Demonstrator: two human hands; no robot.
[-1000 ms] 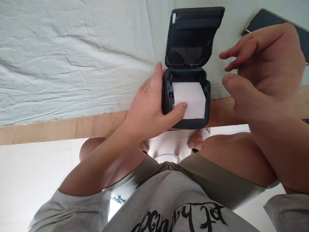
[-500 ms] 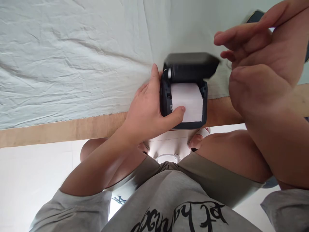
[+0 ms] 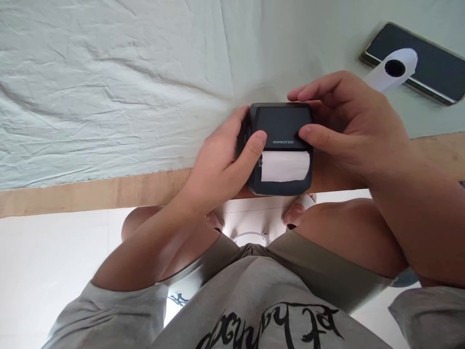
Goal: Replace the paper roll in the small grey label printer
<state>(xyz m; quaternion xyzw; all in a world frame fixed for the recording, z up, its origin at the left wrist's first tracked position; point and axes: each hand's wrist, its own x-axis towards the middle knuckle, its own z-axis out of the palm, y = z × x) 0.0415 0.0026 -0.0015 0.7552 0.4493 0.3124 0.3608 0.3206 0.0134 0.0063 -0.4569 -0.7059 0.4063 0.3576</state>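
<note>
A dark label printer (image 3: 283, 123) marked NIIMBOT sits at the table's near edge with its lid down. White label paper (image 3: 285, 166) sticks out below the lid and lies over the printer's front. Along the printer's left side my left hand (image 3: 228, 155) grips it, thumb resting on top near the lid. My right hand (image 3: 348, 121) is at the right side, its thumb touching the lid's right edge and its fingers curled round behind the far corner. The fingers behind the printer are partly hidden.
Beyond my right hand, a black phone (image 3: 432, 63) lies on the pale cloth (image 3: 145, 87). A white object with a round dark end (image 3: 394, 68) overlaps the phone. The wooden table edge (image 3: 90, 191) runs just in front of my legs.
The printer's lid has swung from raised to down over the paper. My right hand has come in from the upper right onto the printer; my left thumb has shifted off the paper.
</note>
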